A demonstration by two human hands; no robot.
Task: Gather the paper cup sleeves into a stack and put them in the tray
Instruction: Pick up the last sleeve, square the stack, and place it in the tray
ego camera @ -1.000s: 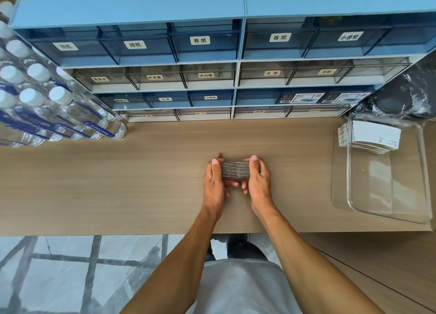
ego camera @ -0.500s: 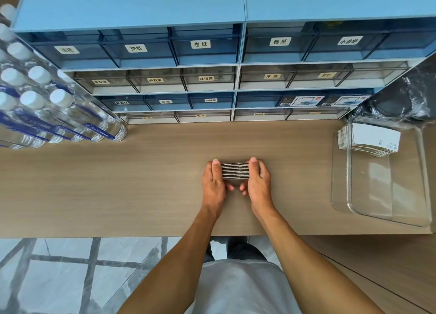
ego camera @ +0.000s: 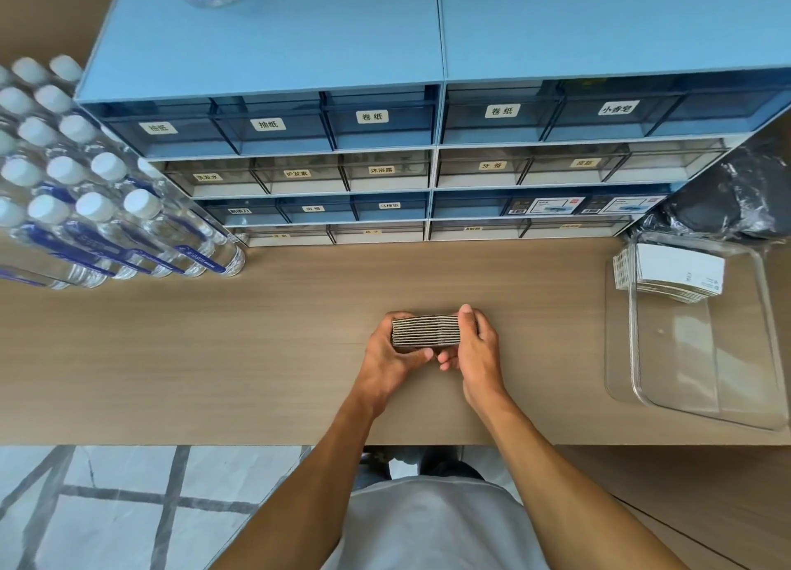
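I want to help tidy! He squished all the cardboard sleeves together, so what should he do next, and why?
Probably carry the stack of sleeves, pressed between left hand and right hand, rightward to the clear tray, which already holds another pile.

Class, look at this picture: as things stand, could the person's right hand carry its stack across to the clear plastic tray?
Probably yes. The right hand and left hand grip the stack of brown corrugated cup sleeves; only bare wooden tabletop lies between it and the clear plastic tray.

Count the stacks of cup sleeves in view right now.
2. One stack is pressed between the left hand and right hand over the table; the other stack lies in the clear tray's far corner.
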